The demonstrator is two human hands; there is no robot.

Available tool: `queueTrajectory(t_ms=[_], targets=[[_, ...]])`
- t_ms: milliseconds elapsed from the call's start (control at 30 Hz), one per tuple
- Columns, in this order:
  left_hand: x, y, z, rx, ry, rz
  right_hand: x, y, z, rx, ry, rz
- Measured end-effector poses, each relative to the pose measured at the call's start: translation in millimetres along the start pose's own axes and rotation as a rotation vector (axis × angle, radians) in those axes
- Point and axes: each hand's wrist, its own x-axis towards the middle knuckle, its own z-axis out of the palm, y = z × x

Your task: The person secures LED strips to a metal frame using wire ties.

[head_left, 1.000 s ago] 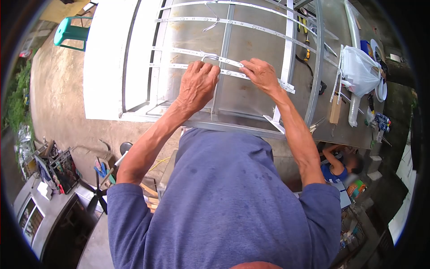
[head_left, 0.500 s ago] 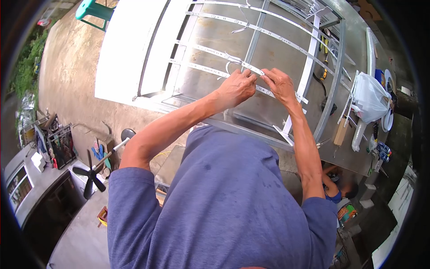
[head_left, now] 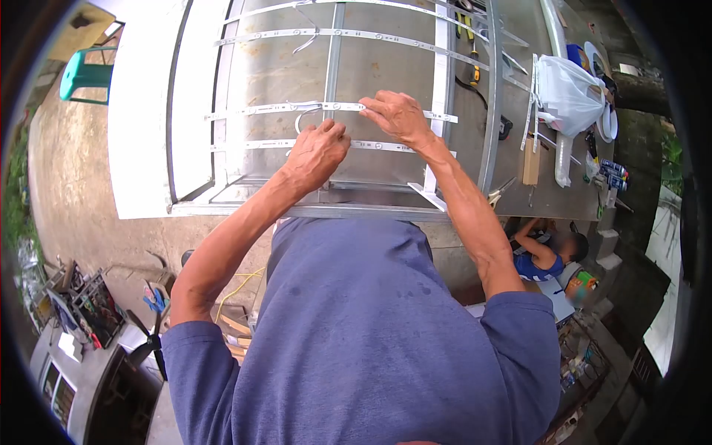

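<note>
White LED strips with small round lenses run across a metal frame (head_left: pixel 332 67). My right hand (head_left: pixel 400 117) is over the second strip from the front, an LED strip (head_left: pixel 259 110), with its fingertips closed on it right of the centre bar. My left hand (head_left: pixel 319 152) is closed, its fingers curled between that strip and the front LED strip (head_left: pixel 382 146), partly covering the front one. What the left fingers hold is hidden. A short white wire (head_left: pixel 300 119) loops beside them. Two more strips lie farther back, one being a lens-studded LED strip (head_left: pixel 378 36).
A white panel (head_left: pixel 141 111) lies left, with a green stool (head_left: pixel 85 76) beyond. On the right of the metal tabletop are a plastic bag (head_left: pixel 567 85), a wood block (head_left: pixel 531 162) and a yellow-black screwdriver (head_left: pixel 475 67). Another person (head_left: pixel 545 256) sits low at right.
The view has shifted, so the frame appears farther left and more level. My left hand has drawn off the second strip toward me; my right hand is still at that strip.
</note>
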Motion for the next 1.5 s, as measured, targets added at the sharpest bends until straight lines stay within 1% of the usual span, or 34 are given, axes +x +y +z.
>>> queueTrajectory(t_ms=[67, 200, 300, 500, 600, 633, 667, 700, 733, 833, 1033, 1233, 1500], targets=[[1, -2, 0, 0.001, 0.028, 0.022, -3, 0, 3, -0.037, 0.016, 0.004], [2, 0, -7, 0.024, -0.03, 0.021, -8, 0, 11, -0.043, 0.083, 0.022], [1, -1, -7, 0.0, -0.017, 0.016, -9, 1, 15, -0.008, 0.12, 0.017], [2, 2, -11, -0.028, 0.026, 0.002, -10, -1, 15, 0.026, 0.09, 0.039], [3, 2, -7, 0.021, 0.042, -0.007, -11, -3, 6, 0.055, 0.044, 0.056], [2, 3, -6, 0.02, 0.005, -0.042, -10, -3, 6, 0.026, 0.031, 0.05], [2, 3, -5, 0.056, 0.004, -0.027, -8, -2, 7, 0.006, 0.019, 0.031], [1, 3, -6, 0.043, -0.027, -0.034, -9, -4, 5, 0.038, 0.054, 0.017], [0, 0, -4, -0.043, -0.043, -0.047, -8, -6, 2, 0.011, 0.017, 0.049], [-1, 2, -9, 0.017, -0.057, -0.035, -6, -9, -2, -0.018, -0.01, 0.019], [-5, 1, -3, -0.024, -0.036, -0.026, -1, -17, -11, -0.008, -0.011, 0.01], [-7, 1, -1, -0.034, 0.04, -0.03, 0, -19, -11, 0.002, -0.005, 0.009], [-8, 1, -8, 0.001, -0.008, -0.009, -1, -18, -9, 0.02, -0.002, 0.02]])
